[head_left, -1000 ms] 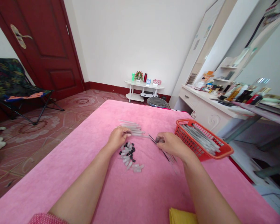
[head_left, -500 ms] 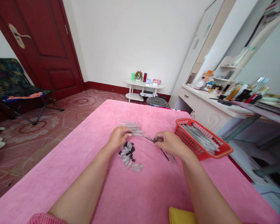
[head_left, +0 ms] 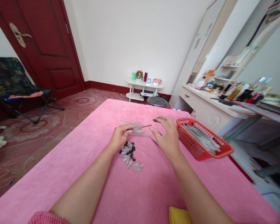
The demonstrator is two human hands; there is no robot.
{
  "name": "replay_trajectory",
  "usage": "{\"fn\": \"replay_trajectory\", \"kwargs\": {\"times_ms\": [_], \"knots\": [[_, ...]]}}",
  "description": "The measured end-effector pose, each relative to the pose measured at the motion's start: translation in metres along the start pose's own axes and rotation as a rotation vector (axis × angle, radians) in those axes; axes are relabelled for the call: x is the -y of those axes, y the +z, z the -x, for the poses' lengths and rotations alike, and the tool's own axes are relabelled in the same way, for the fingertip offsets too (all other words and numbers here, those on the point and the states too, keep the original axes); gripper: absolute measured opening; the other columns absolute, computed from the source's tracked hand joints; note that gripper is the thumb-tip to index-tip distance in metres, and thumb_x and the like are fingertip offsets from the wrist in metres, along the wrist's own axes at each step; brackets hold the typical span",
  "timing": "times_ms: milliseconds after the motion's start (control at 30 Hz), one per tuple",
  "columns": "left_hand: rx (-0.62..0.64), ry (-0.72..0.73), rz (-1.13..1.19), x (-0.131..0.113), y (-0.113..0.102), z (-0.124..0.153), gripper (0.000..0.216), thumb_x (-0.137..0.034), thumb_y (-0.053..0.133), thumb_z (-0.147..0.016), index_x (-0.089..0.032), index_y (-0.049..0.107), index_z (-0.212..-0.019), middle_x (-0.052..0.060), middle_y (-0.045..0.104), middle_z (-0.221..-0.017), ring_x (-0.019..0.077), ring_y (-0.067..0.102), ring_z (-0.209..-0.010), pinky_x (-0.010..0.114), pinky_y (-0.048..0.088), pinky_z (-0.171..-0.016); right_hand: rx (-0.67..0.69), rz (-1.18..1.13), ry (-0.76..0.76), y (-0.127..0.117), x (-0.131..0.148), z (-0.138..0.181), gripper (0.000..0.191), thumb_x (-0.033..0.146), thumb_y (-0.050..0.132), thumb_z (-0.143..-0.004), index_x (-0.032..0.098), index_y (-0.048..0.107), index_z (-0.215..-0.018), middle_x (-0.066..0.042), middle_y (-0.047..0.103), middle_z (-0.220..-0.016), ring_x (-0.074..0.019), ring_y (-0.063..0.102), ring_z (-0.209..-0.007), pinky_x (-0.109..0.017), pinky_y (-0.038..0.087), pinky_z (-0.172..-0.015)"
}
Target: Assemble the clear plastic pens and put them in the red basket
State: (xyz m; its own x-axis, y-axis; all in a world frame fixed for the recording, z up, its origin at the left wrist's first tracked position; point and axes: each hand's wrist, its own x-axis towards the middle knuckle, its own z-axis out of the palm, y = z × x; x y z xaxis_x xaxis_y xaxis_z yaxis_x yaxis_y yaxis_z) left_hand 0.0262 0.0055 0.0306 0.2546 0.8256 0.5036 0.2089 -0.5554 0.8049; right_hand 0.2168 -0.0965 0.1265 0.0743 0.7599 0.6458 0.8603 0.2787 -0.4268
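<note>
My left hand (head_left: 120,137) is closed in a pinch on a thin dark pen refill (head_left: 143,126) that sticks out to the right, just above a row of clear pen barrels (head_left: 133,127). My right hand (head_left: 166,135) hovers open with fingers spread, to the right of the refill and left of the red basket (head_left: 196,149). A few more dark refills (head_left: 154,141) lie under that hand. A heap of small black and clear pen caps (head_left: 129,155) lies on the pink cloth (head_left: 142,193) below my left hand.
The red basket holds several finished pens (head_left: 200,135). A yellow object (head_left: 182,216) shows at the near edge. A dressing table with bottles (head_left: 224,99) stands to the right, a folding chair (head_left: 11,84) and a red door (head_left: 42,43) to the left.
My right hand has let go of the refill, opened and lifted up and away. The refill now sits in my left hand's pinch, pointing right.
</note>
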Motion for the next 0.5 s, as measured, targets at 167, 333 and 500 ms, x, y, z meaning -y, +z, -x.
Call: {"fn": "replay_trajectory", "kwargs": {"times_ms": [167,333,500], "knots": [[-0.247,-0.213,0.275,0.004,-0.005,-0.003,0.022,-0.025,0.061,-0.068,-0.013,0.069,-0.085,0.005,0.071,-0.08,0.0172,0.063,-0.073,0.029,0.048,-0.072,-0.118,-0.062,0.02,0.011,0.013,0.009,0.018,0.025,0.052,-0.082,0.021,0.063,-0.095,-0.009,0.062,-0.105,-0.0226,0.054,-0.102,-0.036,0.037,-0.09],[-0.396,-0.264,0.47,0.0,-0.006,-0.003,0.03,-0.03,0.066,-0.065,-0.011,0.067,-0.089,0.006,0.07,-0.078,0.0145,0.062,-0.072,0.027,0.048,-0.071,0.611,-0.071,-0.057,0.039,0.011,0.028,0.012,0.019,0.057,-0.076,0.022,0.068,-0.078,-0.002,0.069,-0.079,-0.015,0.06,-0.075,-0.023,0.038,-0.066],[-0.423,-0.267,0.523,-0.002,-0.007,-0.004,0.029,-0.029,0.067,-0.064,-0.011,0.067,-0.088,0.005,0.069,-0.078,0.0136,0.061,-0.072,0.025,0.047,-0.07,0.821,0.067,-0.091,0.051,0.015,0.041,0.012,0.027,0.066,-0.07,0.024,0.071,-0.08,-0.001,0.071,-0.082,-0.0164,0.062,-0.076,-0.023,0.034,-0.06]]}}
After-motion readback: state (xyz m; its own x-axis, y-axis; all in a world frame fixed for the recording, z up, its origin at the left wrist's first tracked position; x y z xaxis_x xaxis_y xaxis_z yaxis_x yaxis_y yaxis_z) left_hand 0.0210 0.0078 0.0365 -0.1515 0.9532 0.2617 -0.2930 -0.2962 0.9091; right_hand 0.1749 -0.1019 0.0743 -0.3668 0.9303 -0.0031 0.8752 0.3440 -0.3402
